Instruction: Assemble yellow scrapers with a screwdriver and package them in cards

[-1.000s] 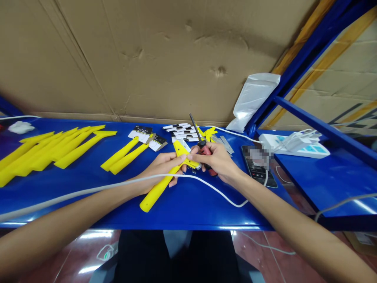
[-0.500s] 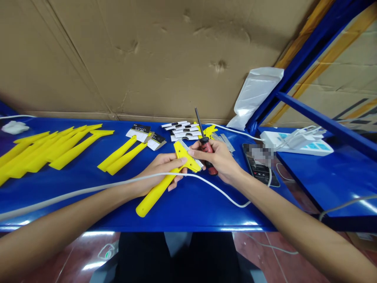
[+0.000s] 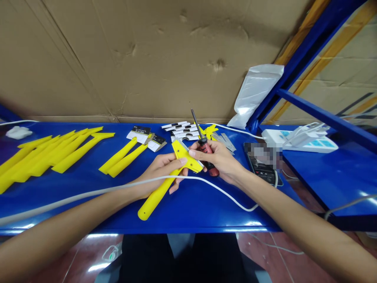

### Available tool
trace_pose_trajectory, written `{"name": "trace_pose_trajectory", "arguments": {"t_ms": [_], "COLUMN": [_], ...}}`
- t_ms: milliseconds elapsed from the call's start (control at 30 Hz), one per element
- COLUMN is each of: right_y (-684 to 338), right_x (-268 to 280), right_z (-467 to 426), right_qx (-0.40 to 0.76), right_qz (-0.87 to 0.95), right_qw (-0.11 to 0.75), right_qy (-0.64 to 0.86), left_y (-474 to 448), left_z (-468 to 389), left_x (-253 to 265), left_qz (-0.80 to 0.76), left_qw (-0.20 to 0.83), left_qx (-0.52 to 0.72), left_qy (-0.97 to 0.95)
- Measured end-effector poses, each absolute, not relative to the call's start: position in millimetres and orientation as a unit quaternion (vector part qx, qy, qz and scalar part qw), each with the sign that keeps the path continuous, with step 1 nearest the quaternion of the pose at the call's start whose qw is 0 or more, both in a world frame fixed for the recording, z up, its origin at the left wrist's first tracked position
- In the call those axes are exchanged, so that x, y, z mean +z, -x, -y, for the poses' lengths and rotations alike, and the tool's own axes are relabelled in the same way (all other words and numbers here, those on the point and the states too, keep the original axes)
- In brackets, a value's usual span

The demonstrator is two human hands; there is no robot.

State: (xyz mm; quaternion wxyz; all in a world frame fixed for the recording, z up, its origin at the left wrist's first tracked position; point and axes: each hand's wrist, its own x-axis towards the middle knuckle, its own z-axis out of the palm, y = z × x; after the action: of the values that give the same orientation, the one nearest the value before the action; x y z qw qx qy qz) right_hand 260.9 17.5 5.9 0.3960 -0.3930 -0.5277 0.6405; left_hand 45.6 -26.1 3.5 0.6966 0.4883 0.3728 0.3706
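My left hand [image 3: 165, 169] is closed around the neck of a yellow scraper [image 3: 156, 198], its thumb on the flat head. The handle slants down toward the table's front edge. Along the head's upper right edge runs a thin metal blade [image 3: 183, 144]. My right hand [image 3: 219, 159] grips a screwdriver [image 3: 206, 148] with a red and black handle, shaft pointing up and away from the scraper. The thumb and a fingertip of that same hand press at the blade edge of the head. Small holes show in the yellow head.
Several yellow scrapers [image 3: 73, 151] lie at left, two more [image 3: 126, 159] with black-and-white cards nearer the middle. Behind my hands are white sleeves [image 3: 179, 127], yellow pieces [image 3: 209, 130] and metal blades [image 3: 226, 141]. A phone [image 3: 262, 167], power strip [image 3: 312, 143] and white cable [image 3: 224, 192] are close by.
The screwdriver shaft leans slightly more to the left. Both hands keep their hold on the scraper and the screwdriver. The whole view has shifted a little.
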Motion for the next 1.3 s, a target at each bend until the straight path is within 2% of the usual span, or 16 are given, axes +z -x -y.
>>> {"name": "trace_pose_trajectory", "arguments": {"t_ms": [600,900,1300], "right_y": [-263,-261,-265], "right_x": [12,16,7], "right_z": [-13,-11,-17], "right_qx": [0.662,0.656,0.648], "right_qz": [0.533,0.518,0.537], "right_qw": [0.357,0.397,0.387], "right_qy": [0.389,0.379,0.378], "left_y": [-44,-44,-40], "left_z": [29,24,20], "left_x": [3,5,19], "left_qz": [-0.360,-0.400,-0.417], "left_qw": [0.676,0.648,0.658], "left_qx": [0.360,0.365,0.317], "left_qy": [-0.533,-0.535,-0.542]}}
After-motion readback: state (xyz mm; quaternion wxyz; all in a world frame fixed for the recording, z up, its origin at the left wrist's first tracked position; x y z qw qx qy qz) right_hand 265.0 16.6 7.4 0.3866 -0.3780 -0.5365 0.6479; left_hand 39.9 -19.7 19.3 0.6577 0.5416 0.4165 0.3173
